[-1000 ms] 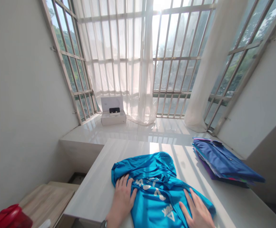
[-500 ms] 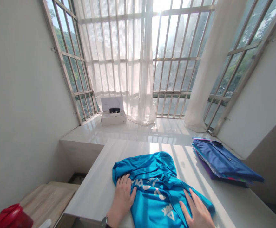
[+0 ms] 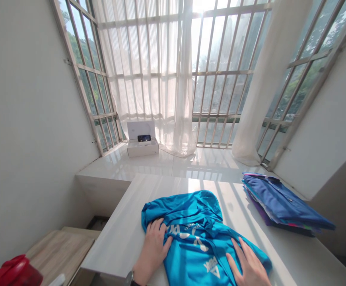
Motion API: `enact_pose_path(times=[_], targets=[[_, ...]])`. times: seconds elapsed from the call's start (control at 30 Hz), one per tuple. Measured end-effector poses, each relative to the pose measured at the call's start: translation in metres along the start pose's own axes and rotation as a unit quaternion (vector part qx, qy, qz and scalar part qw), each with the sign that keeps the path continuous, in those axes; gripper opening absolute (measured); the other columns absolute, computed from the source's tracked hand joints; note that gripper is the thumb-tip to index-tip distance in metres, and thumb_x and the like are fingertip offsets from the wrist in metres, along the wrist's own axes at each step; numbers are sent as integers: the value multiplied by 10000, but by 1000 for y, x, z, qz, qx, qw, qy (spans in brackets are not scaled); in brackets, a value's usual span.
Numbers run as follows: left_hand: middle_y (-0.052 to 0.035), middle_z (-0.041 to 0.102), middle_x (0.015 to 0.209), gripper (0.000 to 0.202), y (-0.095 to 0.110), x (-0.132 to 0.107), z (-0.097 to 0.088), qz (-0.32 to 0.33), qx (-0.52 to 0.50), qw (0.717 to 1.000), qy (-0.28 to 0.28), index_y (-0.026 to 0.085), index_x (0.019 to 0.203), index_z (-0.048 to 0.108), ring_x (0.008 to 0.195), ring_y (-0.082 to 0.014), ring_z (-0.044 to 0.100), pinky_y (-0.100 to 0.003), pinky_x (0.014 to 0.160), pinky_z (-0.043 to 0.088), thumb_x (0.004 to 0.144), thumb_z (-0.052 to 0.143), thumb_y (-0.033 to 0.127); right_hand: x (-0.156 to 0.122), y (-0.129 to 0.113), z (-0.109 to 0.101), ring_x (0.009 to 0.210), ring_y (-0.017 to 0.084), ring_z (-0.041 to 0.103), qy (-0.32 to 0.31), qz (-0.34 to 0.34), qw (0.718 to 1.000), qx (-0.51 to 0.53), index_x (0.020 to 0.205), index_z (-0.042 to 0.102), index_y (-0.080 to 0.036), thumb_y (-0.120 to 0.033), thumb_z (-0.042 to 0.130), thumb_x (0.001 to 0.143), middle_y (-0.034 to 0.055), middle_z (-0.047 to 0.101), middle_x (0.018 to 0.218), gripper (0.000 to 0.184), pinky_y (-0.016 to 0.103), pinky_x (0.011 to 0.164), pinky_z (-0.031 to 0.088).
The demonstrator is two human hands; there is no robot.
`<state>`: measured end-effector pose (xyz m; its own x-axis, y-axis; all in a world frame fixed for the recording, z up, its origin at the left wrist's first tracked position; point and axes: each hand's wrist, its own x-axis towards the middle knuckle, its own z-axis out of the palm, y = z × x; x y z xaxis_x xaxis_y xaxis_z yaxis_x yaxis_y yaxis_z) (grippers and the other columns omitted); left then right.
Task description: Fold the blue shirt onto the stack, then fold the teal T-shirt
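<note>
A bright blue shirt (image 3: 191,230) with white printed letters lies crumpled on the white table (image 3: 119,222), its lower end running past the bottom of the view. My left hand (image 3: 155,246), a watch (image 3: 130,277) on its wrist, rests on the shirt's left side with fingers laid on the cloth. On the right part of the shirt, my right hand (image 3: 247,262) lies with its fingers spread. Neither hand visibly grips the fabric.
At the table's right side lies a stack of folded clothes (image 3: 283,202), dark blue on top. A white box (image 3: 143,149) with a black phone (image 3: 144,138) stands on the windowsill (image 3: 173,167). Lower left are a wooden surface (image 3: 56,254) and a red object (image 3: 14,272).
Almost nothing differs. The view has shifted very slightly; both hands stay in place on the shirt.
</note>
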<state>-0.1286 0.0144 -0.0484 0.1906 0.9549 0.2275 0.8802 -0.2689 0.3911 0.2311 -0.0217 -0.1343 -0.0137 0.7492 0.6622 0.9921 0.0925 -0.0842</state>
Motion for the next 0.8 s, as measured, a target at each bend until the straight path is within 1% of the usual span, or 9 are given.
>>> enact_pose_path(times=[0.1,0.17,0.3,0.4,0.6,0.8], targets=[[-147,637,1404,210,4,0,-5,5,0,1000,-8,221,1100,702,1330,-359,570,-649,1144,414,981,551,305,0,-1,-1,1143,356,699,-1,0,1000,-1,1284,657,-143,-579,345,1021,217,671,1343,597,514,905,603],[-139,639,1403,213,3,-1,-5,11,-2,1000,-6,229,1117,697,1335,-349,569,-646,1148,414,995,534,293,0,-2,-2,1154,357,695,-4,9,1000,0,1290,659,-142,-586,333,1022,216,668,1351,613,517,922,596],[-123,658,1380,232,-2,-3,1,22,-3,1000,19,237,1160,682,1316,-333,593,-629,1133,450,1011,512,288,0,-3,-1,1165,359,693,-13,25,1000,9,1296,664,-149,-616,314,1017,212,671,1354,646,530,953,584],[-133,659,1382,269,-6,-5,5,34,-3,999,29,223,1224,662,1310,-335,602,-622,1126,468,1010,517,299,-1,-3,0,1158,359,698,-9,25,1000,8,1281,672,-143,-620,300,1022,221,677,1343,658,531,944,589],[-128,636,1425,263,-5,-7,2,27,1,1000,11,219,1150,697,1346,-328,573,-620,1147,446,1031,488,325,0,-2,1,1148,343,705,-8,23,1000,6,1285,665,-154,-624,297,1026,211,682,1338,650,517,950,587],[-126,635,1433,270,-3,-6,3,26,13,999,17,216,1127,714,1340,-330,578,-611,1148,450,1032,494,341,1,-2,1,1140,359,702,-6,20,1000,4,1274,670,-134,-617,283,1029,228,679,1329,665,534,939,584]])
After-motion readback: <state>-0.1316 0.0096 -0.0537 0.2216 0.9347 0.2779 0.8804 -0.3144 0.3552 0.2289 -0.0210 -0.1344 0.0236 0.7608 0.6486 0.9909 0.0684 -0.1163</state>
